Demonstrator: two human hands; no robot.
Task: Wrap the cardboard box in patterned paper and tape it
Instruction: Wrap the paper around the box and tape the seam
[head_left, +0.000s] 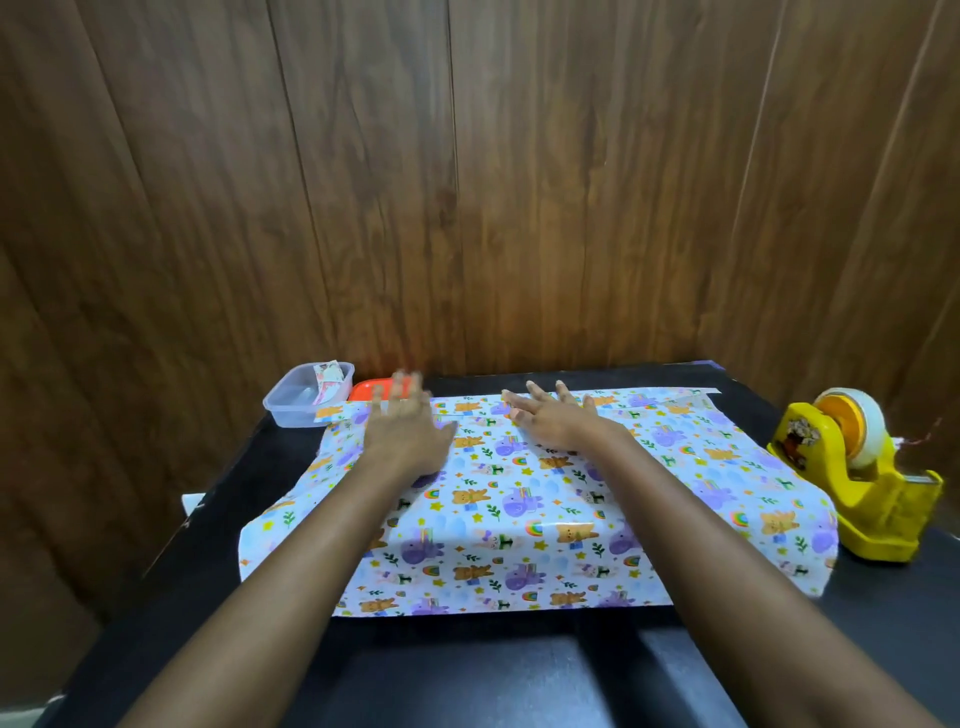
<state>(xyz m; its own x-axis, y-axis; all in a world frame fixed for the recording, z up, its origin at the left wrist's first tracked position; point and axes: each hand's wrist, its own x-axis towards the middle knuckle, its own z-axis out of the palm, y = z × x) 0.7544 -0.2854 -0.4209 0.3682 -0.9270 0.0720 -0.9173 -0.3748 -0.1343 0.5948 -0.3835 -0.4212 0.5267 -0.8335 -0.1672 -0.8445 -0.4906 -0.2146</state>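
Flat-fingered and holding nothing, left hand (402, 423) and right hand (553, 423) spread at the far edge of the patterned paper (519, 525), black table (478, 383) just beyond.

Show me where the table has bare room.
Bare table along the near edge, before the patterned paper, and a strip left of it. Crowded: plastic container and orange tray far left; tape dispenser close on the paper's right.
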